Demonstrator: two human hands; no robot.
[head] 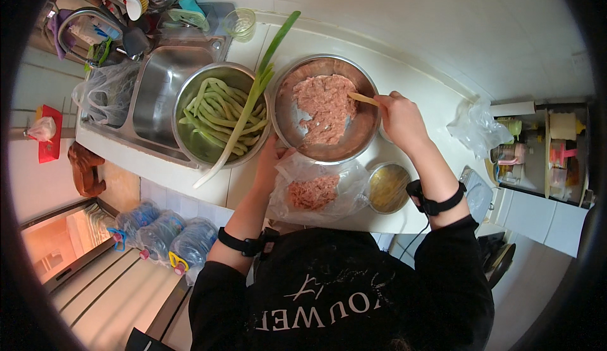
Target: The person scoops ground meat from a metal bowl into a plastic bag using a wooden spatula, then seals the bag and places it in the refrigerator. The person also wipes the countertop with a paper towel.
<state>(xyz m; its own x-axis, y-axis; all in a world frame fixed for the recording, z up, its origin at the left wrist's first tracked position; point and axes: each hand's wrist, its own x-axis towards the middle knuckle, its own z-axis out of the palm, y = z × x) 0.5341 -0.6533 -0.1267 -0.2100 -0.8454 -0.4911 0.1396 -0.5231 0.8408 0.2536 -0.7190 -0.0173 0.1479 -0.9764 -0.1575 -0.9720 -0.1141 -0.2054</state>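
Observation:
My right hand (402, 119) grips a pale wooden utensil (363, 98), perhaps chopsticks, whose far end is in minced meat (327, 104). The meat lies spread in a wide stainless steel bowl (363, 145). At that bowl's lower left rim, my left hand (274, 152) holds the edge, its fingers partly hidden. Just below the bowl, a clear plastic bag (348, 180) contains more minced meat (314, 192). To the left, another steel bowl (187, 83) holds green beans (220, 109), with a long scallion (244, 123) lying across its rim.
A steel sink (163, 81) adjoins the bean bowl. A round container (390, 187) with yellowish contents stands near the counter's front edge. A glass (241, 24) is by the wall; a plastic bag (481, 126) lies right. Large water bottles (192, 239) stand below the counter.

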